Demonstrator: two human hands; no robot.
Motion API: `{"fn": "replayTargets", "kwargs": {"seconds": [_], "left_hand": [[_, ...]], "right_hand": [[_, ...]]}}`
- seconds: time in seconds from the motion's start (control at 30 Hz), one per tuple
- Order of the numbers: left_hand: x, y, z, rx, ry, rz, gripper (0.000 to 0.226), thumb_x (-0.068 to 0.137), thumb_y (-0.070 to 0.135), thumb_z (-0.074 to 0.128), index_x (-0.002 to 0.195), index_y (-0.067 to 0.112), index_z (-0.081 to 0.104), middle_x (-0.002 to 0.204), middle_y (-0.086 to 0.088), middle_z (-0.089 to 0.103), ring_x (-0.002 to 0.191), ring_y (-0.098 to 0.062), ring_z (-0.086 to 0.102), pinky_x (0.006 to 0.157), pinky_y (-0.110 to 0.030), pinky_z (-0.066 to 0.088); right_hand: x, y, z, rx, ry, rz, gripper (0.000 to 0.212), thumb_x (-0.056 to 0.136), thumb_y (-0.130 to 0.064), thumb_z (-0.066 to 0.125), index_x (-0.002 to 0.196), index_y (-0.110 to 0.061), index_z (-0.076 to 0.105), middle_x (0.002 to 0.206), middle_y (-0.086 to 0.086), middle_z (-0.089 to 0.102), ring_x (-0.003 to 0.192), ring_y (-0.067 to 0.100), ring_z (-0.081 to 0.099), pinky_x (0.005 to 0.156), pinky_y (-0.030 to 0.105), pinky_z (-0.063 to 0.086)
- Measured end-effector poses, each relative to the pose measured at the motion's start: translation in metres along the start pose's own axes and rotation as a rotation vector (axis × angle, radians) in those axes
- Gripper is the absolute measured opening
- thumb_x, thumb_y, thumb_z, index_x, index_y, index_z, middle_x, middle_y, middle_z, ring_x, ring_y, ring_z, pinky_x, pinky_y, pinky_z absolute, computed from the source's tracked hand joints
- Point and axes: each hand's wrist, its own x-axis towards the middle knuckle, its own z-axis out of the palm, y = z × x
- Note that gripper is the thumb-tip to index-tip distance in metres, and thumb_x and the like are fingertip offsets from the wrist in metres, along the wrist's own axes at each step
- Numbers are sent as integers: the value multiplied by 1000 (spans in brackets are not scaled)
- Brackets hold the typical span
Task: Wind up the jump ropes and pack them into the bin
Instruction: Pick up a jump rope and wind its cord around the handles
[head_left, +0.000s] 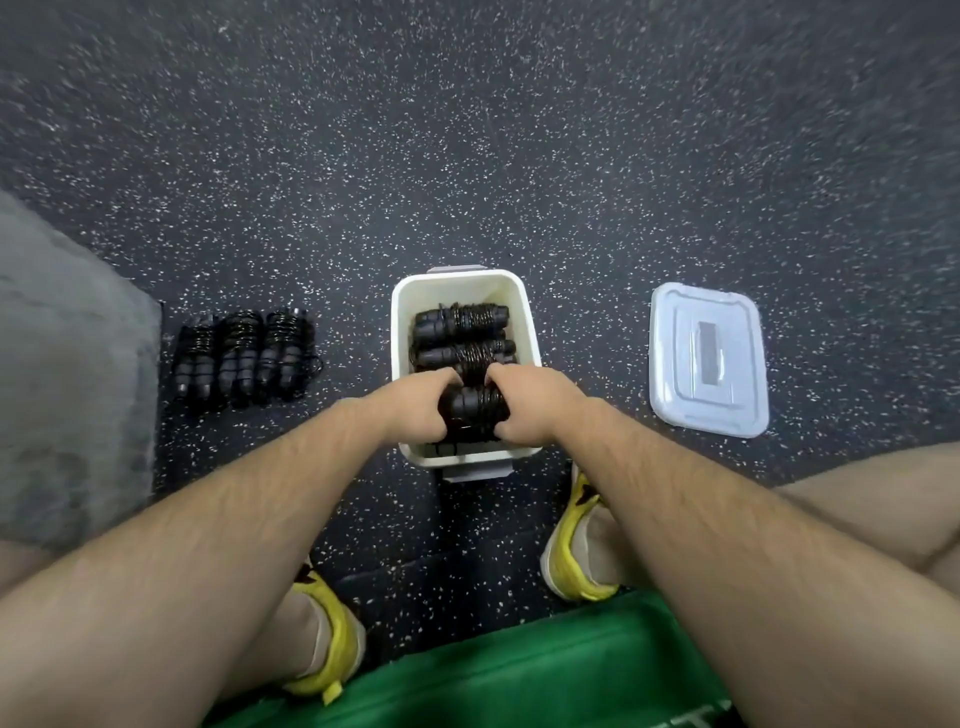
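Two-handed, clamping left grip (421, 402) and right grip (524, 400) round one wound rope (475, 410) at the lower end of the bin (527, 322), mid-frame; seems light, springy, apt to uncoil, so best squeezed across the coils, handles included.

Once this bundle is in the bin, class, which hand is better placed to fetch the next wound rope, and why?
Left, probably. The wound ropes lie on the floor left of the bin, nearer the left hand; the right hand would have to cross the bin.
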Motion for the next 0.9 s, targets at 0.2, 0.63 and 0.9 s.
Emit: {"fn": "replayTargets", "kwargs": {"seconds": [0.2,0.63,0.9], "left_hand": [[3,-1,6,210,-183,21,53,85,8,55,134,27,48,116,0,66,99,-22,61,88,-36,52],[22,-1,4,557,-340,-73,83,97,17,47,161,37,-2,165,9,26,132,-25,51,100,-31,43],[33,1,4,572,-345,-88,53,111,34,15,163,30,4,169,12,2,154,-19,20,121,-37,20]], "right_hand": [[-4,-8,9,-39,-94,-50,40,78,-33,65,111,-18,48,100,0,60,92,26,62,69,31,41],[11,-14,12,133,-200,-26,40,86,-27,60,123,-17,50,99,-5,49,90,19,51,76,27,36],[18,-8,21,274,-261,48,53,86,-26,58,138,-24,50,122,2,63,110,22,57,83,28,42]]}}
